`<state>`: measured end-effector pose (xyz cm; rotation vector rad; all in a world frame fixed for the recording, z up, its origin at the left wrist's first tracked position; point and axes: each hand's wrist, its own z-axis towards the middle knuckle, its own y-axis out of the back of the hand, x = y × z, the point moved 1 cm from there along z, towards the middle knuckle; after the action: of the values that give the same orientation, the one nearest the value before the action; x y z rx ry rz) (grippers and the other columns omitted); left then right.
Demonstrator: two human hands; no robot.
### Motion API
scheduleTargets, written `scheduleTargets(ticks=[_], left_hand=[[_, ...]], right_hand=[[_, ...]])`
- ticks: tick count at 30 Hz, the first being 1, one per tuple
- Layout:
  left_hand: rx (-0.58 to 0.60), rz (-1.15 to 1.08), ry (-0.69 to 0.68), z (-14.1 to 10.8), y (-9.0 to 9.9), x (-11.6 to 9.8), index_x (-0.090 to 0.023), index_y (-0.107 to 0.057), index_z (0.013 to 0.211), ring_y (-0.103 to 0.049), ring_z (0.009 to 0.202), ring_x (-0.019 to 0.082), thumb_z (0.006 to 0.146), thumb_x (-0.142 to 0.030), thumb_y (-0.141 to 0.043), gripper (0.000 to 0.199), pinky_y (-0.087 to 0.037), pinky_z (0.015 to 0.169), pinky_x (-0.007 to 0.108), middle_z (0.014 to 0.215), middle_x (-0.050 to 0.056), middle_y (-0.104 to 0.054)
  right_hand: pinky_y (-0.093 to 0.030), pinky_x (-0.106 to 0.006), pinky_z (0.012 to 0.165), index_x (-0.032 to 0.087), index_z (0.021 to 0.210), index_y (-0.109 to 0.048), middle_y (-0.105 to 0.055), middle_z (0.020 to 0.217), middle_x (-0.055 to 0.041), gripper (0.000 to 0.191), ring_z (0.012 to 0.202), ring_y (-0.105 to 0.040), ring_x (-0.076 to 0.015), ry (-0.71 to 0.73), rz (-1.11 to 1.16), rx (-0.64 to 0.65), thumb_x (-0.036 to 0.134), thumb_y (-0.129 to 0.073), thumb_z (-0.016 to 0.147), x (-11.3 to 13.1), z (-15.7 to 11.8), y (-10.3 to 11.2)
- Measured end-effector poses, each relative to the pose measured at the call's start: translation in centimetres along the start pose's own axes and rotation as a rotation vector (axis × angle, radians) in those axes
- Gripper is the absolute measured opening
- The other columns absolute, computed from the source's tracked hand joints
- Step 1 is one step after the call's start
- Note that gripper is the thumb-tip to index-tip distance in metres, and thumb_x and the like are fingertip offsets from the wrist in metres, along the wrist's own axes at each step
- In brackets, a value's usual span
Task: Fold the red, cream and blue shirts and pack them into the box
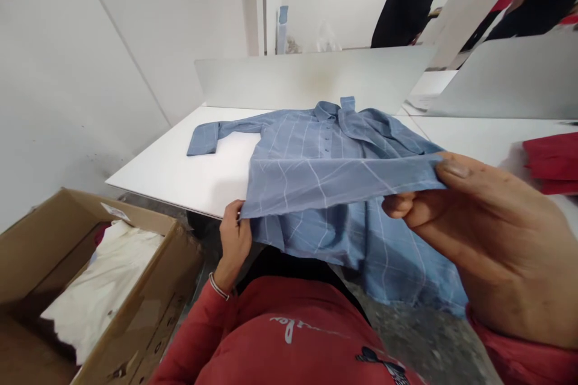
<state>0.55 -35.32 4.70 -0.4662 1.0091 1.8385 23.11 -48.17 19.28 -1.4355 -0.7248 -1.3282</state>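
Blue checked shirt (pixel 316 183), hem pinched in left hand (pixel 235 240) and right hand (pixel 490 246), hands well apart, collar and sleeve lay on white table (pixel 180 174), rest hung past its edge

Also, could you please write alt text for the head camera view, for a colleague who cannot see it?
A person's left hand and right hand hold up a fold of a blue checked long-sleeved shirt that lies on a white table and hangs over its edge. At lower left, an open cardboard box holds white cloth; folded red cloth lies at right.
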Motion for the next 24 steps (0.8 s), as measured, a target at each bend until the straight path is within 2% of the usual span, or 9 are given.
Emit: scheduleTargets(ticks=[4,7,11,13,15,17,20,22,24], left_hand=[[-0.119,0.173,-0.204,-0.1,3.1,0.5,-0.015,-0.054,0.098,-0.054,0.097,0.016,0.084,-0.014,-0.038,0.022,-0.043,0.087,0.031,0.101,0.009,-0.058],[-0.108,0.308,-0.288,-0.7,4.5,2.1,-0.015,-0.055,0.1,-0.054,0.098,0.017,0.085,-0.014,-0.037,0.023,-0.044,0.086,0.031,0.103,0.011,-0.057],[-0.068,0.43,-0.294,-1.4,5.4,4.9,-0.015,-0.055,0.098,-0.056,0.093,0.016,0.085,-0.013,-0.034,0.024,-0.045,0.084,0.03,0.099,0.01,-0.058],[-0.064,0.471,-0.308,-1.8,5.6,6.1,-0.014,-0.055,0.094,-0.057,0.089,0.016,0.085,-0.013,-0.035,0.022,-0.047,0.08,0.028,0.096,0.01,-0.058],[-0.045,0.496,-0.335,-2.1,5.7,6.8,-0.014,-0.055,0.09,-0.057,0.086,0.016,0.085,-0.014,-0.037,0.019,-0.047,0.076,0.028,0.094,0.01,-0.058],[-0.025,0.501,-0.349,-2.4,5.6,7.2,-0.013,-0.054,0.088,-0.057,0.084,0.016,0.084,-0.014,-0.038,0.017,-0.047,0.075,0.027,0.092,0.01,-0.058],[-0.015,0.493,-0.331,-2.5,5.5,7.3,-0.014,-0.054,0.086,-0.057,0.083,0.015,0.084,-0.015,-0.039,0.015,-0.047,0.075,0.027,0.09,0.009,-0.058],[-0.01,0.488,-0.327,-2.4,5.5,7.2,-0.014,-0.054,0.086,-0.057,0.082,0.015,0.083,-0.016,-0.039,0.015,-0.048,0.074,0.027,0.09,0.008,-0.059],[-0.008,0.495,-0.343,-2.2,5.5,7.2,-0.014,-0.054,0.085,-0.058,0.081,0.015,0.083,-0.018,-0.039,0.016,-0.048,0.072,0.027,0.09,0.008,-0.059]], right_hand=[[-0.046,-0.021,0.051,0.02,0.063,-0.058,-0.058,0.057,-0.0012,0.02,0.053,-0.056,-0.0115,-0.118,-0.004,0.084,0.038,-0.064,0.071,-2.0,-1.2,1.7],[-0.044,-0.02,0.051,0.017,0.06,-0.059,-0.057,0.055,-0.0014,0.025,0.052,-0.055,-0.0104,-0.278,-0.065,0.22,0.04,-0.067,0.067,-5.7,-2.5,2.8],[-0.043,-0.019,0.055,0.015,0.064,-0.055,-0.056,0.058,0.0002,0.029,0.055,-0.055,-0.0088,-0.529,-0.15,0.369,0.042,-0.062,0.071,-11.0,-4.0,3.6],[-0.043,-0.02,0.059,0.015,0.067,-0.056,-0.057,0.063,-0.0007,0.027,0.059,-0.054,-0.0086,-0.571,-0.225,0.512,0.041,-0.058,0.075,-12.0,-4.3,3.9],[-0.043,-0.021,0.062,0.015,0.072,-0.057,-0.058,0.069,-0.0022,0.026,0.063,-0.055,-0.009,-0.538,-0.301,0.592,0.04,-0.054,0.078,-11.4,-3.9,4.5],[-0.044,-0.021,0.064,0.015,0.075,-0.056,-0.057,0.072,-0.0024,0.025,0.066,-0.054,-0.0093,-0.447,-0.377,0.547,0.039,-0.051,0.079,-9.9,-2.5,5.2],[-0.044,-0.02,0.064,0.015,0.077,-0.055,-0.057,0.07,-0.0017,0.019,0.066,-0.054,-0.0093,-0.33,-0.508,0.385,0.032,-0.049,0.08,-7.8,1.4,6.2],[-0.045,-0.02,0.062,0.014,0.08,-0.053,-0.058,0.072,-0.0025,0.013,0.066,-0.055,-0.0096,-0.317,-0.605,0.27,0.025,-0.047,0.08,-7.7,4.9,6.5],[-0.046,-0.019,0.061,0.013,0.086,-0.052,-0.059,0.081,-0.0054,0.011,0.07,-0.057,-0.0098,-0.32,-0.763,0.17,0.019,-0.043,0.082,-8.5,8.6,6.4]])
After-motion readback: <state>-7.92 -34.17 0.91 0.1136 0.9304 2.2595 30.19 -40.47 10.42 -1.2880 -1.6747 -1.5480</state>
